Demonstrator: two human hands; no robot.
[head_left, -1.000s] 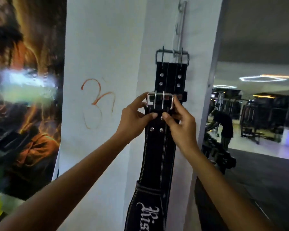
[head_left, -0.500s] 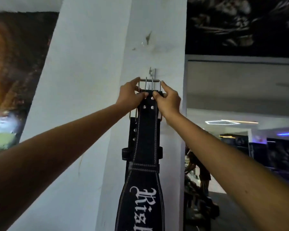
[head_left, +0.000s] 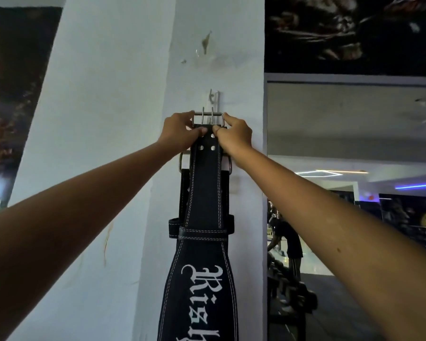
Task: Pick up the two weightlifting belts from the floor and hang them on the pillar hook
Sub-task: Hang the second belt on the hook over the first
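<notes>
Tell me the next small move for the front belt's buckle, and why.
Probably lift the buckle a little higher and slip its frame over the hook. The left hand and right hand hold it just below the hook, in front of the belt behind, whose own buckle sits lower.

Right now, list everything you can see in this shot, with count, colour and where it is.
front belt: one, black with white stitching and lettering, hanging down the pillar, buckle held just under the hook
rear belt: one, black, mostly hidden behind the front belt, already hanging
hook: one, silver, on the pillar above the buckle
pillar: one, white, centre
posters: two, dark, upper left and upper right
bystander: one, dark clothing, background right
left hand: one, fingers on the buckle's left side
right hand: one, fingers on the buckle's right side
</notes>
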